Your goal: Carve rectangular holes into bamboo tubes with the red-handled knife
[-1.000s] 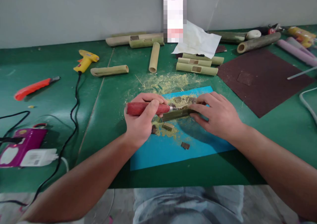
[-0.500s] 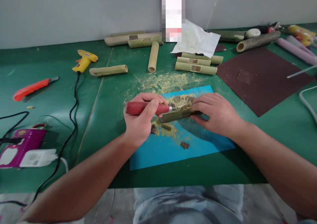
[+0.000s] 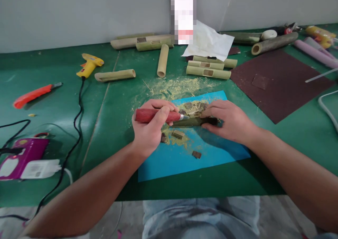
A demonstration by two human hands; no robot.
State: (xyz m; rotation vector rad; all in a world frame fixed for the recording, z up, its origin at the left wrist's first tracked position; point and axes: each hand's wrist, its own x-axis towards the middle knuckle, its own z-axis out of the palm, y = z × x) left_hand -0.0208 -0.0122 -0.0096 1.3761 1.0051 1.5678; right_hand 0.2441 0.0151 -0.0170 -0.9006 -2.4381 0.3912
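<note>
My left hand [image 3: 151,126] is wrapped round the red handle of a carving tool [image 3: 146,115], whose short metal tip points right, just above a dark green bamboo piece [image 3: 188,121]. The fingers and thumb of my right hand [image 3: 227,121] pinch that bamboo near its right end. Beneath both lies a blue sheet [image 3: 169,165] strewn with yellowish shavings. Small bamboo chips lie on it, one [image 3: 178,134] below the bamboo and a dark one [image 3: 196,154] nearer the front.
Cut bamboo tubes [image 3: 208,72] and a white paper [image 3: 208,43] lie behind the sheet. A brown sandpaper-like sheet [image 3: 280,87] is at the right. At the left are a yellow glue gun [image 3: 89,65] with a black cord, an orange cutter [image 3: 33,96] and a purple box [image 3: 31,154].
The bamboo piece has turned a little in my right hand, and its right end now shows more. My right hand has shifted slightly; my left hand keeps its hold.
</note>
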